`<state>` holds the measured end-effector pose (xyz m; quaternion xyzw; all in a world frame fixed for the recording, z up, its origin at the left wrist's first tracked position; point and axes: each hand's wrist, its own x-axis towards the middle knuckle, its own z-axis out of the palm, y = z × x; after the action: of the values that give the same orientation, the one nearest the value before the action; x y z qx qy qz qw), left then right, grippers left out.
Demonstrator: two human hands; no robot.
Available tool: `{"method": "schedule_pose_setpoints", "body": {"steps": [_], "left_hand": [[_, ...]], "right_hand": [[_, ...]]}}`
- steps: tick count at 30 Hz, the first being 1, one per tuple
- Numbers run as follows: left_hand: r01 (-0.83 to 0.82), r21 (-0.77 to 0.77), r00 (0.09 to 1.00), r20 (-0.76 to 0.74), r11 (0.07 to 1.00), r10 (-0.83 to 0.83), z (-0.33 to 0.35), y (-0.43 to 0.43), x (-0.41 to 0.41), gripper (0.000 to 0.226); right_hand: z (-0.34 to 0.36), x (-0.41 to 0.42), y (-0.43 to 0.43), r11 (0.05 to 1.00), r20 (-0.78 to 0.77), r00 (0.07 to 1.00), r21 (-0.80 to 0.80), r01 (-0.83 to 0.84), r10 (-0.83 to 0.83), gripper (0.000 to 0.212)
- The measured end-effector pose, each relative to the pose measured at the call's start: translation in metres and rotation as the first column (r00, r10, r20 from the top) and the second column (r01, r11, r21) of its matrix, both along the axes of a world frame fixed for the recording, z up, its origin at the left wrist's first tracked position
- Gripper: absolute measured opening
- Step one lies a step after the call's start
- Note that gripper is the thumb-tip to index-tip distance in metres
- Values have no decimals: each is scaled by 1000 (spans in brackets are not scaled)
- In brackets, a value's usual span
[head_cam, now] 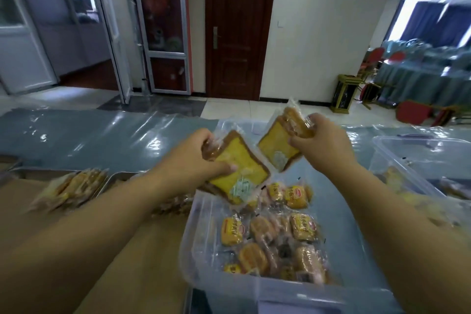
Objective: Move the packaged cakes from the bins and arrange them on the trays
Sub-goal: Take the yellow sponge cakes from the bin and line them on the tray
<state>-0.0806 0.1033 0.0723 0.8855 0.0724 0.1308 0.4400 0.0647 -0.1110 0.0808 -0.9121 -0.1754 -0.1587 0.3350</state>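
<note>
1. Packaged cakes are in both of my grips: my left hand (196, 160) pinches a square sliced cake packet (238, 173) with the thumb pressed on its face, and my right hand (322, 143) clamps a second sliced cake packet (279, 145) by its upper end.
2. Both packets hang in the air, corner to corner and nearly touching, above the far half of the clear bin (193, 242).
3. Directly below the grips, small wrapped buns (232, 231) lie loose on the bin floor.
4. To the left of my left grip, a metal tray (112, 178) already carries a row of packets (74, 186); the view there is blurred.
5. To the right of my right grip stands a second clear bin (407, 150).
6. Risks, in my judgement:
   - The film wrap looks slick; a pinch at one edge may let a packet slide out and fall back into the bin.
   - The soft cake could be dented by thumb pressure.
   - Swinging left, my forearm could sweep the row on the tray.
</note>
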Motion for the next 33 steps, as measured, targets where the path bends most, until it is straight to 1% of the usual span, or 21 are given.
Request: {"method": "schedule_pose_setpoints", "body": {"steps": [2,4,6,9,11,14,19,23,26,29,30,31,33], "left_hand": [[-60,-108,992,105,992,71,13,17,-31,50],[-93,-197,973,188,976,131,23,37,-65,57],[-108,-280,957,232,954,176,28,62,-99,54],[-163,-320,937,245,933,248,27,101,-154,44],[-216,-328,926,230,920,300,15,129,-189,40],[-311,-349,913,149,884,380,-11,170,-235,40],[-448,-403,865,30,798,501,-57,227,-287,32],[-518,-417,837,-66,747,543,-94,266,-311,31],[-568,-418,809,-125,709,575,-114,296,-315,29],[-586,-477,795,-178,656,580,-132,332,-312,26],[-594,-487,789,-194,641,584,-137,345,-310,28],[-610,-474,778,-209,635,592,-140,358,-308,37],[-635,-453,764,-250,625,595,-148,385,-304,62]], "right_hand": [[9,-31,7,990,105,994,136,-23,9,25],[18,-66,21,973,183,983,220,-64,24,26],[24,-100,42,953,226,973,284,-110,45,26],[25,-150,81,905,208,971,381,-188,114,24],[20,-181,111,878,186,966,414,-242,179,23],[2,-222,155,865,153,951,395,-308,269,23],[-48,-266,222,880,-41,924,323,-347,379,22],[-88,-283,271,877,-154,881,266,-400,448,22],[-113,-284,308,890,-276,848,210,-405,451,24],[-133,-276,347,895,-324,835,176,-410,445,23],[-139,-273,360,895,-335,830,174,-411,446,24],[-144,-270,374,895,-350,824,177,-409,446,24],[-152,-261,402,898,-387,811,189,-396,439,24]]}}
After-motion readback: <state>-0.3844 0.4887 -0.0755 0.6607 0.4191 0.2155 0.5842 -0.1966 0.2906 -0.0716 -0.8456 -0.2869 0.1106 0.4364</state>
